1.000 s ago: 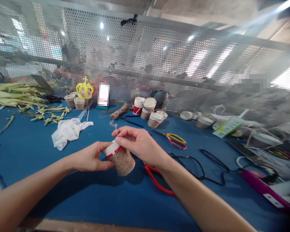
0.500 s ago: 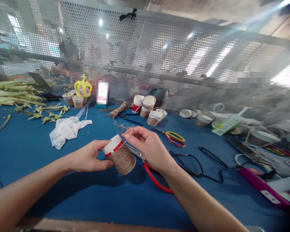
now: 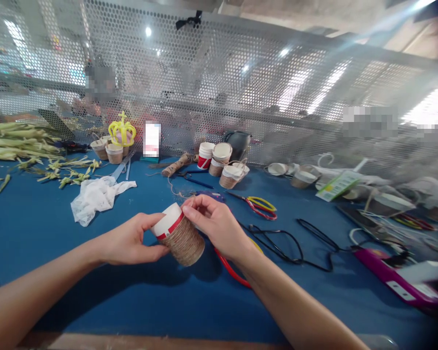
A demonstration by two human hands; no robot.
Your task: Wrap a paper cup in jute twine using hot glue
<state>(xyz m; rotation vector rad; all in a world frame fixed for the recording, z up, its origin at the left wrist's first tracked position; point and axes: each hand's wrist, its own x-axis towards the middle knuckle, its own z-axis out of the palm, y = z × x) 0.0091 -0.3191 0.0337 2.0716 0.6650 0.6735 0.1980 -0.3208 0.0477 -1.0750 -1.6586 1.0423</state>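
Observation:
A paper cup (image 3: 185, 242) tilts to the left above the table, its lower part wound with brown jute twine and its white rim and red band bare. My left hand (image 3: 126, 239) grips it by the rim, thumb below and fingers behind. At the upper right edge of the winding, my right hand (image 3: 217, 221) pinches the twine against the cup. A loose strand of twine (image 3: 172, 186) runs back toward a twine bundle (image 3: 177, 164). Red-handled scissors (image 3: 230, 272) lie under my right wrist, mostly hidden.
Scissors with red and yellow handles (image 3: 261, 206) lie beyond my right hand. Several cups (image 3: 230, 175) stand at the back, by a lit phone (image 3: 152, 140). White cloth (image 3: 97, 197) is at left; black cable (image 3: 295, 248) and a purple power strip (image 3: 383, 277) are at right.
My right hand has moved in against the cup, and the short length of twine between its fingers and the winding hardly shows now. The view has shifted slightly.

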